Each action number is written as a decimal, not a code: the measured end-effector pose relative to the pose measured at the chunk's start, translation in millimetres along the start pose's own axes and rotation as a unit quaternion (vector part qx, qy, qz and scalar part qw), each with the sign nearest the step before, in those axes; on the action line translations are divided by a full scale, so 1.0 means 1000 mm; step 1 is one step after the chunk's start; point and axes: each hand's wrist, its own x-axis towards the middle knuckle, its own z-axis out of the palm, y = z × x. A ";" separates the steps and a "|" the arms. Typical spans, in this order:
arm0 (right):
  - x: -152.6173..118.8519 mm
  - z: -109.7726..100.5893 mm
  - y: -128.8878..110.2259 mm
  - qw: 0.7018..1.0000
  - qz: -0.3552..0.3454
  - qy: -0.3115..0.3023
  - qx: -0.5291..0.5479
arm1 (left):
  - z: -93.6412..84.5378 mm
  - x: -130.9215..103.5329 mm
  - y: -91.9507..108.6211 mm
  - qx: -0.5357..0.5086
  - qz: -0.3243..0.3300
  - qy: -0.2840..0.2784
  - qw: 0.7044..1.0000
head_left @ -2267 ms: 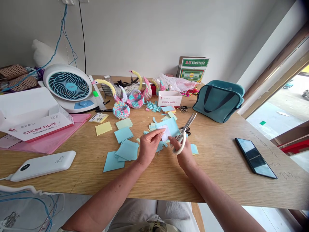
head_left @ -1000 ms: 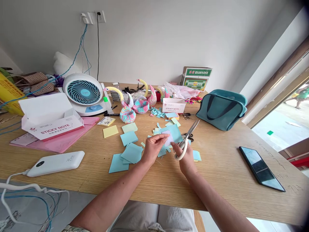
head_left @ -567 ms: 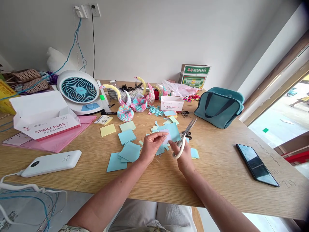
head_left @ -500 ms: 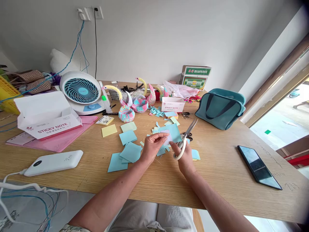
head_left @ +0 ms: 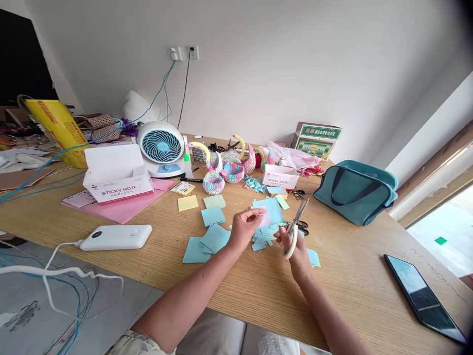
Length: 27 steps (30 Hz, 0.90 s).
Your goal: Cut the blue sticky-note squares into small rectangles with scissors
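Observation:
My left hand (head_left: 244,230) pinches a small pale lavender sheet of paper (head_left: 263,217) between thumb and fingers, above the cut paper. In my right hand (head_left: 295,252) is a pair of scissors (head_left: 294,235) with white handles. Its blades point up and away from the lavender sheet, and it is apart from that sheet. Below and between the hands lie small blue paper pieces (head_left: 263,236) and a larger blue sheet (head_left: 275,207). Blue sticky notes (head_left: 215,238) lie left of my left wrist. Black-handled scissors (head_left: 303,227) rest just beyond my right hand.
Folded-paper swans (head_left: 213,183) stand at the back, beside a white fan (head_left: 162,145). Sticky note boxes (head_left: 120,187) and a power bank (head_left: 116,237) are to the left. A teal bag (head_left: 356,195) and a phone (head_left: 423,298) are on the right.
The view has swung left, so things appear farther right. My right hand with the scissors has drawn away from the lavender sheet, which stays in my left hand.

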 end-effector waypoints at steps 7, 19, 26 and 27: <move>0.003 -0.009 -0.010 0.996 0.011 -0.080 -0.027 | -0.008 0.011 0.001 -0.018 0.008 0.029 0.999; 0.003 -0.016 -0.006 0.986 -0.043 -0.141 -0.076 | -0.016 0.019 0.005 -0.028 -0.009 0.059 0.998; 0.007 -0.018 -0.020 0.977 -0.030 -0.194 -0.078 | -0.018 0.019 0.006 -0.021 -0.030 0.064 0.997; 0.007 -0.018 -0.020 0.978 -0.032 -0.193 -0.076 | -0.019 0.020 0.006 -0.020 -0.033 0.064 0.997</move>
